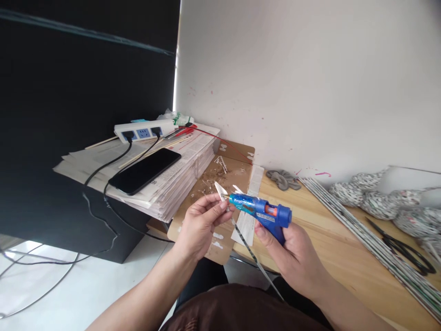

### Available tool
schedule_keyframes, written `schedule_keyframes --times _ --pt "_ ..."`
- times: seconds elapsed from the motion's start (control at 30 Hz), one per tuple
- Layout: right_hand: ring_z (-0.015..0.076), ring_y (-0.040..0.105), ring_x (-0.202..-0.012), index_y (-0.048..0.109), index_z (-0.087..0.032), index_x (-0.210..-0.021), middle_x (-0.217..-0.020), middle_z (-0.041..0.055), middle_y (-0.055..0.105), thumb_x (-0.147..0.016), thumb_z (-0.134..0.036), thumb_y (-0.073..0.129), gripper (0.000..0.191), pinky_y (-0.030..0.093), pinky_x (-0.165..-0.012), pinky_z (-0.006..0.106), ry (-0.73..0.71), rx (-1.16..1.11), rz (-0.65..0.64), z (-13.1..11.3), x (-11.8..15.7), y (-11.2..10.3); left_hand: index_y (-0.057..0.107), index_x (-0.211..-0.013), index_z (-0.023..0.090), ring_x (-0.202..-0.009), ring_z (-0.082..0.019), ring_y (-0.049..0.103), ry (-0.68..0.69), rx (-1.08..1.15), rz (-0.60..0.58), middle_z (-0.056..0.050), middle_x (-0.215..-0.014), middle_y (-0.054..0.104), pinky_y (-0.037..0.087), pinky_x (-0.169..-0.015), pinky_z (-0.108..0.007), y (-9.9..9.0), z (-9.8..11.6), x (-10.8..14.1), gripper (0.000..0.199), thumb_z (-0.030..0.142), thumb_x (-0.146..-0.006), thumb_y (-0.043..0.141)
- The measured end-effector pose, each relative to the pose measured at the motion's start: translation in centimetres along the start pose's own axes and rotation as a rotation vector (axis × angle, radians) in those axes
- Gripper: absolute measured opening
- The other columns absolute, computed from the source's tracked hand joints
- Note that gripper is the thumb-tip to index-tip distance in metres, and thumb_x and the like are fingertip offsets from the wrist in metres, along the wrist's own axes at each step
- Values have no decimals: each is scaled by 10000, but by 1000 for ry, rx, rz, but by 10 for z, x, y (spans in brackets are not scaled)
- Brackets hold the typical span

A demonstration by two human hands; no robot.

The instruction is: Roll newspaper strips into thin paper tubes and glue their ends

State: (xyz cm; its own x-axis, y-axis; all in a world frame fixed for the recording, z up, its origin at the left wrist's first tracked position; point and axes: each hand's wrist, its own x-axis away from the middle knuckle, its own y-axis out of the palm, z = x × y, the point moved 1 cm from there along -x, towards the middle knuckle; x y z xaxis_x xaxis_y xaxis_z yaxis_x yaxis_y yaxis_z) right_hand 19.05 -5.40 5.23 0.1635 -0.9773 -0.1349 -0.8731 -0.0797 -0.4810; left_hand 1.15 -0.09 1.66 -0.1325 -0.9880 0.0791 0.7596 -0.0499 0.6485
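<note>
My right hand (292, 253) is wrapped round the handle of a blue hot glue gun (262, 212), with an orange part showing near its back. The gun's nozzle points left and meets the loose pointed tip of a thin rolled paper strip (245, 241), or is very close to it. My left hand (205, 220) pinches that strip near its tip between thumb and fingers. From there the strip slants down to the right toward my lap. Beneath both hands lies a glue-spotted piece of cardboard (237, 172).
A stack of newspapers (193, 170) at left carries a black phone (146, 170) and a power strip (144, 131) with trailing cables. On the wooden table (310, 216) are a grey scrunchie (283, 179), long paper rods (365, 230), black scissors (401, 246) and bundled paper coils (372, 195).
</note>
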Motion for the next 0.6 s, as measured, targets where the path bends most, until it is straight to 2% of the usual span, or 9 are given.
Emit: schedule_keyframes --times 0.23,0.6 --pt "203 567 -773 581 -200 -932 -858 50 638 -874 -363 537 179 383 -551 261 1 23 4 3 0 2 659 -901 133 -758 -118 666 -5 2 9 -41 -848 699 558 -746 -229 -2 -1 0 226 192 -700 743" --pt "194 545 -750 597 -200 -943 -824 46 618 -876 -345 532 172 392 -569 263 -13 49 -4 1 -2 3 668 -889 132 -744 -124 671 -23 23 37 -46 -853 698 560 -726 -222 -5 -1 -1 256 196 -663 770"
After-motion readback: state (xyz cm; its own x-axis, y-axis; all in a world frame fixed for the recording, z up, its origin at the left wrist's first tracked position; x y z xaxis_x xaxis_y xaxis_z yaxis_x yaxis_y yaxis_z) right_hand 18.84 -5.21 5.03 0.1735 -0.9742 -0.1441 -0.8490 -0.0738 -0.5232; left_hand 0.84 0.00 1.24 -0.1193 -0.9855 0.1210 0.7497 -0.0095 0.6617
